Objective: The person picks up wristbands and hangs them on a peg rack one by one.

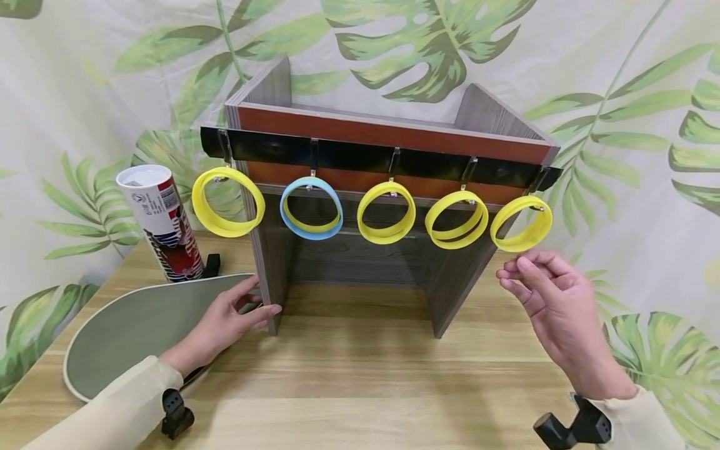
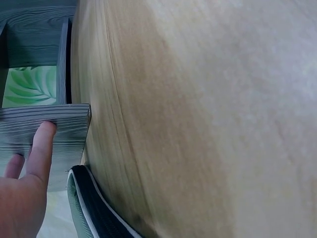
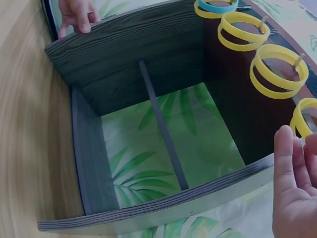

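Observation:
Five rings hang in a row from short hooks on a black strip point(image 1: 354, 156). Four are yellow, and the second from the left is a blue ring point(image 1: 311, 235) with a yellow inner side. The strip crosses the front of a grey wooden shelf unit point(image 1: 360, 256). My right hand point(image 1: 562, 312) is just under the rightmost yellow ring point(image 1: 521, 240), its fingertips at the lower rim; whether they touch it is hard to tell. At the shelf's left side panel point(image 1: 264, 269), my left hand point(image 1: 225, 322) lays its thumb on the front edge and its fingers against the outer face.
A printed canister point(image 1: 163, 225) with a white lid stands at the back left of the wooden table point(image 1: 360, 400). A flat grey-green board point(image 1: 135, 331) with a pale rim lies under my left forearm. Leaf-patterned cloth point(image 1: 635, 137) hangs behind everything.

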Available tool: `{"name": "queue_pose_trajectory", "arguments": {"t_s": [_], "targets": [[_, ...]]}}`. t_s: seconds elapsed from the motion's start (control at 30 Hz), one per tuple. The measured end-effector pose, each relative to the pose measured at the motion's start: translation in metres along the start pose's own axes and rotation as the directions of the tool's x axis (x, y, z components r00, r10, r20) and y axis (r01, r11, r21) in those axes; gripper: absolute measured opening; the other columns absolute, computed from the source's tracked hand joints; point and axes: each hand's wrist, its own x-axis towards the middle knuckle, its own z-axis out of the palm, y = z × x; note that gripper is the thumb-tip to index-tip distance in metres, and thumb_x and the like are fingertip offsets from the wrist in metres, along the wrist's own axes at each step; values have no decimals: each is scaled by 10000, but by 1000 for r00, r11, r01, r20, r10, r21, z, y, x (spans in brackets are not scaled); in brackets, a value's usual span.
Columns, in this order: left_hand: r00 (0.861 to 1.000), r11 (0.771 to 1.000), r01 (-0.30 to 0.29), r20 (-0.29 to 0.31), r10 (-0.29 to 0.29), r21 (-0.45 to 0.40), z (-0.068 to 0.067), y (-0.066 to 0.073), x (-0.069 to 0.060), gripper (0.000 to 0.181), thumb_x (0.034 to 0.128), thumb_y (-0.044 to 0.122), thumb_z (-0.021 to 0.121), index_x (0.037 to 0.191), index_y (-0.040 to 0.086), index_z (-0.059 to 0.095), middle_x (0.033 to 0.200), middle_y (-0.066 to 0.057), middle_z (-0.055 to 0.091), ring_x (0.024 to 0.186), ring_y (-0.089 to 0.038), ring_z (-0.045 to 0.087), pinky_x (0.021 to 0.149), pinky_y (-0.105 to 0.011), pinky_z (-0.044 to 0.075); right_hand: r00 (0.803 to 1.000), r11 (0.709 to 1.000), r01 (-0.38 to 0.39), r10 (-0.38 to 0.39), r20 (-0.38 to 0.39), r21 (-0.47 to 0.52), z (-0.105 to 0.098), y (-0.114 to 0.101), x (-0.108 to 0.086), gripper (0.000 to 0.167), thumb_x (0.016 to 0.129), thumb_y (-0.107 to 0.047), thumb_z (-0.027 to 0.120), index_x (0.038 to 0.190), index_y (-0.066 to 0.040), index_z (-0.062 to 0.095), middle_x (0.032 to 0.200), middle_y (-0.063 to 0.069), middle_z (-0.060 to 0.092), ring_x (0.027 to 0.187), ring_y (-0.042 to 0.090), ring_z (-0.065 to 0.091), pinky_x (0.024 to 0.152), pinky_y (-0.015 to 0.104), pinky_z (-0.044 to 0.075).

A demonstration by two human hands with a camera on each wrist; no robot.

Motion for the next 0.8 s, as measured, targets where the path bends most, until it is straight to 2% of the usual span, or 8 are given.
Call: {"name": "queue_pose_trajectory", "arguments": {"t_s": [0.17,0.27,0.33,0.47,0.57,0.63,0.7,0.8], "targets": [[1000,1000,-6,-6,6,10,0,1,-2,745,1008,192,724,1646,135,343,1417,-272,569,1048,21,632,836,-267,662,998,995,-6,13,62,-103,3,9,-7,275,1067,102,447,1044,0,701,976,85,775,909,188,779,844,293,667],[1000,999,-21,-14,22,47,0,2,-4,731,1007,198,726,1639,141,362,1429,-259,588,1046,34,639,816,-254,660,993,979,-2,26,114,-202,7,16,-12,278,1063,106,453,1050,-19,701,968,58,773,902,171,775,840,304,669],[999,994,-41,-22,43,99,-1,3,-5,713,1006,204,728,1627,134,385,1420,-242,613,1059,17,651,795,-240,655,988,952,9,38,150,-305,10,20,-13,249,1060,97,474,1057,-21,694,970,43,774,894,160,773,834,312,671],[992,962,-113,-22,122,250,-4,7,-7,666,1003,207,729,1596,116,441,1402,-210,656,1134,-203,707,772,-238,635,968,852,79,59,244,-518,18,32,-14,121,1039,78,545,1051,48,662,971,33,768,879,147,772,801,330,675],[982,905,-176,1,190,389,-10,12,-11,631,992,219,741,1559,90,495,1388,-175,686,1143,-341,718,819,-300,635,941,778,162,64,333,-607,24,41,-14,78,1024,81,575,1043,84,651,975,58,751,885,109,763,780,316,676],[977,862,-206,48,208,463,-16,16,-14,592,986,235,747,1514,60,544,1361,-161,706,1119,-342,731,861,-357,637,920,730,223,61,386,-646,27,48,-15,92,1014,81,595,1052,49,672,970,76,745,888,72,745,774,287,671],[971,810,-238,117,208,536,-21,20,-17,563,980,256,754,1465,23,587,1334,-159,723,1081,-318,743,884,-407,635,907,660,282,54,418,-697,29,53,-17,128,1007,55,628,1080,-23,699,979,67,752,889,40,726,787,250,661],[957,723,-274,257,137,634,-28,28,-23,571,984,294,741,1423,-44,603,1311,-188,728,1106,-329,741,918,-473,631,883,527,379,40,468,-761,29,60,-22,201,991,8,679,1140,-123,715,1029,20,769,907,50,717,812,224,642]]}}
